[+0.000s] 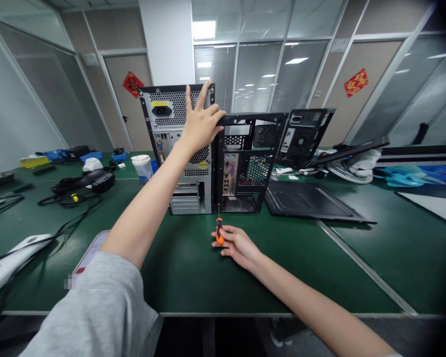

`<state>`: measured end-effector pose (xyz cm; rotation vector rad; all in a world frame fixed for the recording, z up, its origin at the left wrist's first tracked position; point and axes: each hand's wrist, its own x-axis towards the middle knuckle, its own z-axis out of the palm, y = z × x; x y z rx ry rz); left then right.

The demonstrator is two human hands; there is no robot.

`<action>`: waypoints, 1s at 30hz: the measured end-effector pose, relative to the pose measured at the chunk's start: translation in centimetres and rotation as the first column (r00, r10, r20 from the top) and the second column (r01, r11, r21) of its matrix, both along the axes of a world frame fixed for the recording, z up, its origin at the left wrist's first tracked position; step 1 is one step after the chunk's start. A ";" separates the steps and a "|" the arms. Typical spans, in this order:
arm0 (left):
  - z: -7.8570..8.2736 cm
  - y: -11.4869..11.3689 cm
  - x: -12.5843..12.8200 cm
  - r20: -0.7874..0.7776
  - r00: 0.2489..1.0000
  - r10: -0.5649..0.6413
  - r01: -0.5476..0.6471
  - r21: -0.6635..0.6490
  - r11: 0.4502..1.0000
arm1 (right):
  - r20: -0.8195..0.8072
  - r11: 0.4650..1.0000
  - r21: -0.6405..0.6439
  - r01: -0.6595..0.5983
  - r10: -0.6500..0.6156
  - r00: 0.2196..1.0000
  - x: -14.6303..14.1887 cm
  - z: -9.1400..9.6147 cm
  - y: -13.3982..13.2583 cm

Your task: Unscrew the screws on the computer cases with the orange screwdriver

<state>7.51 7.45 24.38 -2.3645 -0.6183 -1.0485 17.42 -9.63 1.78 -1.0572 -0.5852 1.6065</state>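
Observation:
My left hand (199,122) reaches across the green table and rests on the top rear corner of a grey computer tower (170,148), fingers partly spread over its edge. Right beside the tower stands a black bare computer case (250,159), its back facing me. My right hand (238,245) lies on the table in front of the two cases, fingers closed around a small orange-handled screwdriver (219,230) whose tip points up toward the cases.
A black side panel (312,201) lies flat to the right, with another open case (304,134) behind it. Black cables (65,196), a white lidded cup (142,167) and blue and yellow trays (40,159) sit at left. A white device (11,260) lies near the front edge.

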 end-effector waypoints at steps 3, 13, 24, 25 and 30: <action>0.0 0.0 0.0 0.001 1.000 0.007 -0.007 0.002 1.000 | -0.022 1.000 -0.002 -0.002 0.002 1.000 0.1 -0.2 0.1; -0.1 0.3 0.0 0.005 1.000 -0.014 0.014 0.020 1.000 | -0.101 1.000 -0.023 0.004 -0.007 0.995 0.2 -0.5 0.3; -0.1 0.2 0.1 0.006 1.000 -0.007 0.007 0.035 0.999 | -0.245 0.998 -0.059 -0.004 -0.010 0.970 0.2 -0.5 0.5; -0.1 0.2 0.1 0.005 1.000 -0.006 0.006 0.033 0.999 | -0.264 0.998 -0.060 -0.008 -0.008 0.964 0.1 -0.6 0.5; 0.0 0.1 0.1 0.010 1.000 -0.014 0.014 0.011 1.000 | -0.308 0.999 -0.042 0.002 -0.015 0.951 0.1 -1.1 0.6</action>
